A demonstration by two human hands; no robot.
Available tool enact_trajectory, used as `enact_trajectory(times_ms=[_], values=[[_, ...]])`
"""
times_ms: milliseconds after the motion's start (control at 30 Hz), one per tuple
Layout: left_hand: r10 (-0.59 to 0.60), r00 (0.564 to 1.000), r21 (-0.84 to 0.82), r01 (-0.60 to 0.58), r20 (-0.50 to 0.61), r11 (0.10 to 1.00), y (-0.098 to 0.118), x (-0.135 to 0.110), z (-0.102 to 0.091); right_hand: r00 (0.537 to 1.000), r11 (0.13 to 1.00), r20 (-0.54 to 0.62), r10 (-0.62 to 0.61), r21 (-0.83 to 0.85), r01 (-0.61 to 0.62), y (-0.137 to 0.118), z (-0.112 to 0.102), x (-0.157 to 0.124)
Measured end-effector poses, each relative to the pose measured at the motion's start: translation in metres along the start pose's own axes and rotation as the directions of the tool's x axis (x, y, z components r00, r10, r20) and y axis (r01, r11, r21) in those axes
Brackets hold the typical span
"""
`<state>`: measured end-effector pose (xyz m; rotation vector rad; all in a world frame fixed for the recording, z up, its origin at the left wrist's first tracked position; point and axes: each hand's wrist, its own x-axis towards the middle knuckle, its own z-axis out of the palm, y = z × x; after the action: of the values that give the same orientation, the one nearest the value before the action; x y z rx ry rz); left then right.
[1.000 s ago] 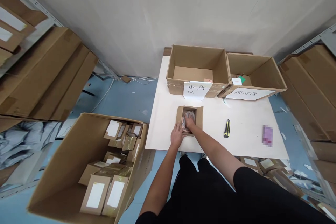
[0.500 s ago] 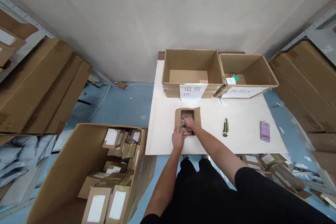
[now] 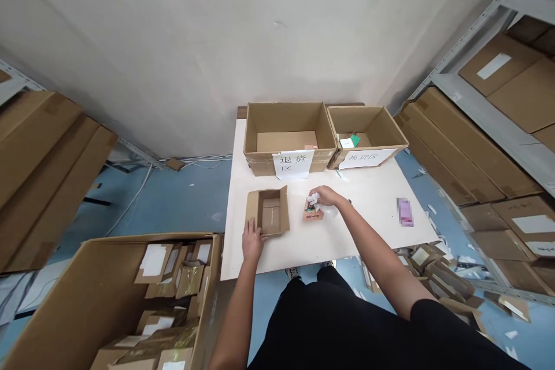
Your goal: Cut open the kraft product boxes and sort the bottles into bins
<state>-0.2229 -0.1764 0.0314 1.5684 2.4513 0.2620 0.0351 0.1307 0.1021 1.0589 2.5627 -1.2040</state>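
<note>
A small cardboard box (image 3: 272, 214) stands on the white table with its flaps folded out and nothing visible inside. My left hand (image 3: 252, 238) grips its near left corner, fingers over the flap and thumb toward the front. To the right, my right hand (image 3: 326, 195) is closed on a small orange printed box (image 3: 313, 215) and some crumpled white wrapping (image 3: 315, 200). The orange box is at or just above the table top; which, I cannot tell. The right fingertips are partly hidden by the wrapping.
Two larger open cartons (image 3: 286, 110) with paper signs stand at the table's back. A blurred purple item (image 3: 404, 211) lies on the right. At left is a big carton (image 3: 108, 240) holding several parcels. Shelves (image 3: 498, 127) and scattered cardboard (image 3: 446, 283) flank the right side.
My right hand has come out of the small cardboard box, bringing the orange box and white wrapping to its right. The cardboard box has shifted left with my left hand. The view has turned.
</note>
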Motion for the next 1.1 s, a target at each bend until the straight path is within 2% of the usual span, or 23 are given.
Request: enact_trajectory(times_ms=[67,167,267,367,467,533,600,667,767,867,933,967,1000,1033,1067,1100], values=[[0.023,1.000,-0.013,-0.023,0.007,1.000,-0.008,-0.001,-0.003,0.995,0.998,0.085,0.059,-0.032,-0.056,0.014,0.020,0.007],[0.009,1.000,-0.024,-0.008,0.026,1.000,-0.009,-0.008,-0.005,0.970,0.978,0.136,0.199,-0.089,-0.188,0.028,0.067,0.011],[-0.025,0.999,-0.036,0.026,0.029,0.999,-0.011,-0.020,-0.005,0.929,0.918,-0.031,0.370,-0.140,-0.370,0.037,0.115,-0.001],[-0.057,0.998,-0.066,0.055,-0.016,0.996,-0.013,-0.031,-0.011,0.896,0.890,-0.205,0.395,-0.158,-0.428,0.043,0.149,-0.023],[-0.059,0.990,-0.115,0.044,-0.130,0.992,-0.001,-0.032,-0.022,0.869,0.877,-0.224,0.442,-0.093,-0.471,0.051,0.165,-0.042],[-0.027,0.980,-0.166,-0.006,-0.196,0.986,0.022,-0.027,-0.028,0.852,0.872,-0.218,0.476,-0.009,-0.489,0.057,0.166,-0.049],[0.058,0.980,-0.232,-0.103,-0.193,0.967,0.058,-0.019,-0.028,0.831,0.871,-0.269,0.487,0.080,-0.484,0.066,0.156,-0.051],[0.181,0.976,-0.318,-0.212,-0.123,0.924,0.098,-0.011,-0.019,0.782,0.857,-0.354,0.513,0.155,-0.492,0.077,0.140,-0.051],[0.352,0.936,-0.447,-0.312,0.007,0.839,0.151,0.002,0.010,0.672,0.782,-0.409,0.618,0.226,-0.581,0.095,0.112,-0.058],[0.341,0.925,-0.482,-0.225,0.167,0.847,0.177,0.015,0.048,0.555,0.668,-0.390,0.735,0.277,-0.690,0.105,0.096,-0.076],[0.236,0.926,-0.442,-0.087,0.294,0.893,0.180,0.025,0.073,0.491,0.635,-0.441,0.751,0.282,-0.719,0.103,0.097,-0.088],[0.167,0.922,-0.411,-0.009,0.349,0.912,0.178,0.030,0.084,0.481,0.652,-0.495,0.724,0.262,-0.711,0.099,0.100,-0.093],[0.092,0.918,-0.379,0.066,0.385,0.923,0.176,0.035,0.093,0.496,0.688,-0.546,0.675,0.223,-0.691,0.093,0.105,-0.095],[0.023,0.915,-0.355,0.133,0.403,0.925,0.173,0.039,0.102,0.543,0.738,-0.578,0.610,0.164,-0.655,0.087,0.112,-0.095],[-0.039,0.914,-0.339,0.190,0.405,0.921,0.169,0.043,0.109,0.630,0.797,-0.561,0.537,0.093,-0.597,0.080,0.121,-0.093],[-0.091,0.915,-0.335,0.235,0.393,0.912,0.167,0.047,0.115,0.743,0.856,-0.483,0.463,0.027,-0.516,0.073,0.130,-0.089]])
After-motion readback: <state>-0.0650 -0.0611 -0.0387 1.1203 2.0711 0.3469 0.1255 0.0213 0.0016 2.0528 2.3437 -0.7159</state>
